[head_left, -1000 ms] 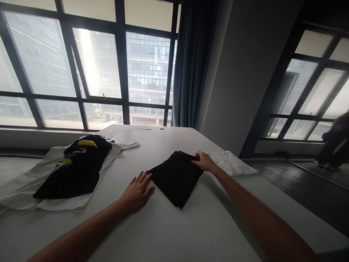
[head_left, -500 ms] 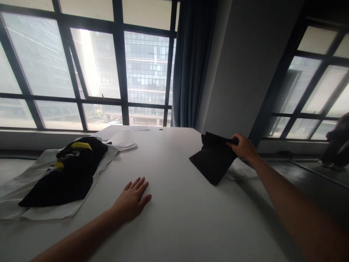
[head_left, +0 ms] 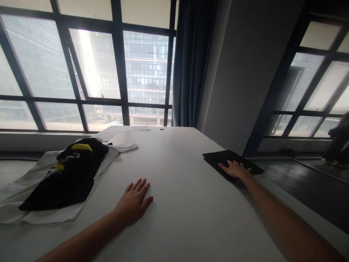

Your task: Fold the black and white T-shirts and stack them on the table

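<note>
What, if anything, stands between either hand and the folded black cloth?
Nothing visible does. The right hand lies spread on top of the folded black cloth. The left hand rests on the table, apart from the cloth, with no object showing between them; the printed garment lies to that hand's left.

Plain black cloth (head_left: 223,157), white table (head_left: 177,196)

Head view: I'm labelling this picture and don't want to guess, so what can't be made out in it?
All in the head view:
What lies beneath the folded black cloth: hidden by the cloth and the right hand on it.
Details of the print on the black garment: too small and creased.
The white garment: partly under the black garment, cut off by the left edge.
The background person: dark, blurred, cut off by the right edge.
</note>
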Demonstrator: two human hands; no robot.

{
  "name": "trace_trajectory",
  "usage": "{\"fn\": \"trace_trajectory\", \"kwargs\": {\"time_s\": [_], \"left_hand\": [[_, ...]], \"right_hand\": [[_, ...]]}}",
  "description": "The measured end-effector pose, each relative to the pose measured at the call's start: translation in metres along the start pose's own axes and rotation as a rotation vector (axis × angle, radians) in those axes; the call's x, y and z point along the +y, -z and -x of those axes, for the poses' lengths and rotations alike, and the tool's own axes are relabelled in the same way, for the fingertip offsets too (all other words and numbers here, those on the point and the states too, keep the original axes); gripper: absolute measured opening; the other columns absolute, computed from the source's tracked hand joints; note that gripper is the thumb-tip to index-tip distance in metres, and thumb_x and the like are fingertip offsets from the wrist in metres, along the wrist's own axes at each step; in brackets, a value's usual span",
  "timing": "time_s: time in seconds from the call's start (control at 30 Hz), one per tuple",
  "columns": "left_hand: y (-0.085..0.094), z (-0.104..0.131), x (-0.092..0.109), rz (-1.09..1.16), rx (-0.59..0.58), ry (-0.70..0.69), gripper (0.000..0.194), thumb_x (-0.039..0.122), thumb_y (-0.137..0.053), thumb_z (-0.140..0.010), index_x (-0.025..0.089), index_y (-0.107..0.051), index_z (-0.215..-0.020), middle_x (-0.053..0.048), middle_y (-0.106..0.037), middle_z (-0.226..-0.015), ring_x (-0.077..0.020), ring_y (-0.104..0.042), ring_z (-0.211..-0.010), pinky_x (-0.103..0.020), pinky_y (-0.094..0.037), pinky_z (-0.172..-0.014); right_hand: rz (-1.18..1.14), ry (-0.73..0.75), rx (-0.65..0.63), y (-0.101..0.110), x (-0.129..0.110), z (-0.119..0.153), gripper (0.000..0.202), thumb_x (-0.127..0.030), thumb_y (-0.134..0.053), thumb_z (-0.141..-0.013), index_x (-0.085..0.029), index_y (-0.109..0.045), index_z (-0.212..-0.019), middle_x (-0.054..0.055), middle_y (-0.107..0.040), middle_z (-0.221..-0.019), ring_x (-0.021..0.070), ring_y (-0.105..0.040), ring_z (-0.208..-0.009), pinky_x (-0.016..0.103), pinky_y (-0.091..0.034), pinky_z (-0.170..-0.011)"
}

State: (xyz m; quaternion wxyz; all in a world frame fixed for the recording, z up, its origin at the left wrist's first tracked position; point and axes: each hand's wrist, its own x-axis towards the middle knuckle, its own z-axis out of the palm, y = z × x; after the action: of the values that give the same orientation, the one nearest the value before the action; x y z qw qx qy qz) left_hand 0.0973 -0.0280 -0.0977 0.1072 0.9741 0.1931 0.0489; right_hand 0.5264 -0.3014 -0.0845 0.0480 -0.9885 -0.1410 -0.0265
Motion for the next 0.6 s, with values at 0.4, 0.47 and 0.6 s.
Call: {"fn": "trace_trajectory", "kwargs": {"time_s": [0.4, 0.47, 0.6], "left_hand": [[0.063, -0.016, -0.044, 0.223, -0.171, 0.02, 0.065, 0.066, -0.034, -0.089, 0.024, -0.065, -0.128, -0.01, -0.06, -0.141, -0.0263, -0.06, -0.124, -0.036, -0.046, -0.103], [0.083, -0.02, -0.075, 0.147, -0.13, 0.159, 0.065, 0.065, -0.038, -0.087, 0.02, -0.066, -0.125, -0.015, -0.066, -0.13, -0.0294, -0.065, -0.113, -0.039, -0.05, -0.096], [0.098, -0.013, -0.147, -0.226, 0.182, 0.596, 0.064, 0.054, -0.047, -0.084, 0.006, -0.063, -0.123, -0.029, -0.059, -0.131, -0.0467, -0.052, -0.123, -0.056, -0.044, -0.095]], "right_hand": [[0.112, 0.021, -0.013, -0.014, -0.023, 0.019, 0.083, -0.07, -0.021, -0.091, -0.019, -0.024, -0.157, 0.018, -0.017, -0.163, 0.0436, -0.016, -0.146, 0.069, -0.014, -0.11], [0.151, 0.044, 0.043, -0.008, -0.036, 0.027, 0.081, -0.065, -0.026, -0.093, -0.014, -0.025, -0.156, 0.02, -0.019, -0.161, 0.0447, -0.015, -0.146, 0.067, -0.011, -0.112], [0.122, 0.241, 0.012, 0.003, -0.078, 0.059, 0.08, -0.062, -0.031, -0.093, -0.013, -0.023, -0.156, 0.02, -0.02, -0.161, 0.0437, -0.017, -0.146, 0.066, -0.014, -0.112]]}}
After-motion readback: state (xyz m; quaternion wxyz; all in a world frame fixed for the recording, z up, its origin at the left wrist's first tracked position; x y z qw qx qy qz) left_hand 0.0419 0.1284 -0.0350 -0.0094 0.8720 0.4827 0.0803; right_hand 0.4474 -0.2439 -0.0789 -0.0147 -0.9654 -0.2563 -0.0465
